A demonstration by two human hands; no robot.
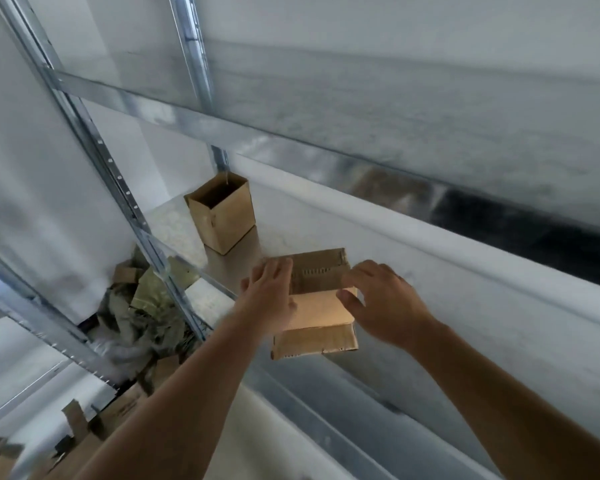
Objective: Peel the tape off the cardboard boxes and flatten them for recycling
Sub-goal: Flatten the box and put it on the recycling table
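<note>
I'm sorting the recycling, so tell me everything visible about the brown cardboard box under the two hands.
The brown corrugated cardboard box lies on the grey metal shelf, seemingly pressed almost flat, one flap toward the camera. The left hand rests on its left side; the right hand touches its right edge. Tape indiscernible.

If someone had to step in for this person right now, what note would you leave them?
Left hand: open, flat on the near box, at its left side.
Right hand: fingers and thumb curled at its right edge, apparently gripping.
The near box lies on the metal shelf and looks folded down; blur hides any tape.
The open box stands upright behind it, not flattened.
Pile of scraps on the floor, left.
Left to do: finish the near box, then the open box.
</note>
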